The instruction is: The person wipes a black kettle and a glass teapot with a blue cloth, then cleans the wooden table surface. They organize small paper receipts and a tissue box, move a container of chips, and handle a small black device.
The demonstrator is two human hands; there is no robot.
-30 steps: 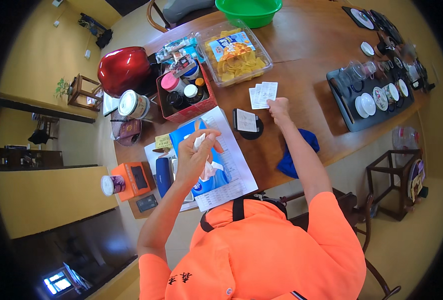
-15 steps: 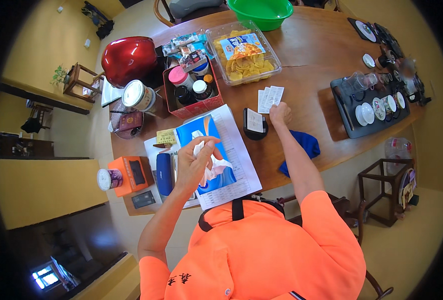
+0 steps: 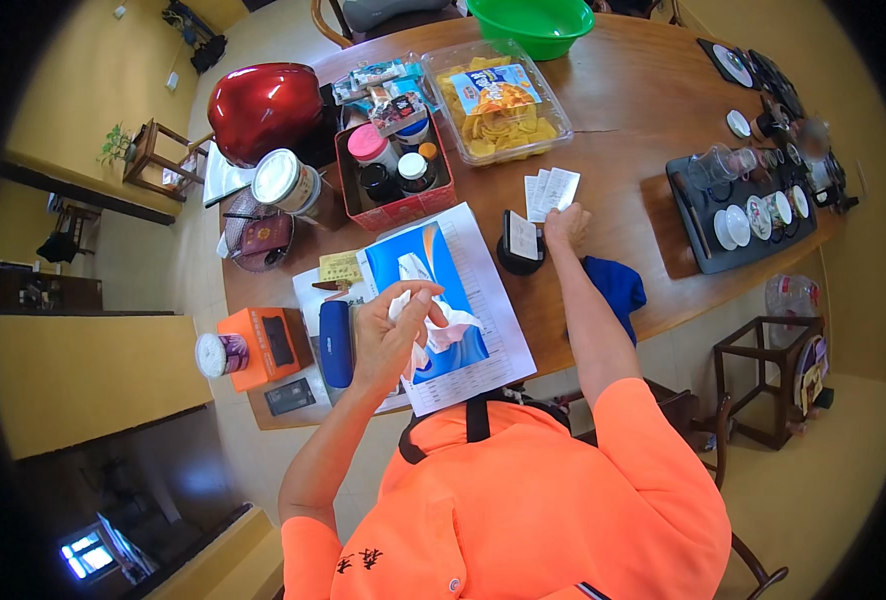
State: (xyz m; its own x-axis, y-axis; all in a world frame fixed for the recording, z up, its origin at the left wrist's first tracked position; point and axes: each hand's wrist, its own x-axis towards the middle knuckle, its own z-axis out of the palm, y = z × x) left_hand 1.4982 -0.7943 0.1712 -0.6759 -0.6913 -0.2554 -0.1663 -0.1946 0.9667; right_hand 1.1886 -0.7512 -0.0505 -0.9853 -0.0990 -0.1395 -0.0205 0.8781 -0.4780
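Observation:
My left hand is closed round a crumpled white tissue, part of which hangs out past the fingers. Under it lies a blue soft pack of tissues on printed white sheets. My right hand reaches out over the wooden table, its fingers at the lower edge of several small white paper slips fanned out there. Just left of that hand stands a small black holder with a white paper face. A dark blue cloth lies beside my right forearm.
A red box of jars, a clear tub of yellow chips and a green basin stand farther back. A blue case and an orange box are at left. The tea tray with cups is at right.
The view has shifted slightly, so the table things appear a little farther right. My left hand has turned slightly with the tissue. My right hand stays at the slips, its fingers spread a little more.

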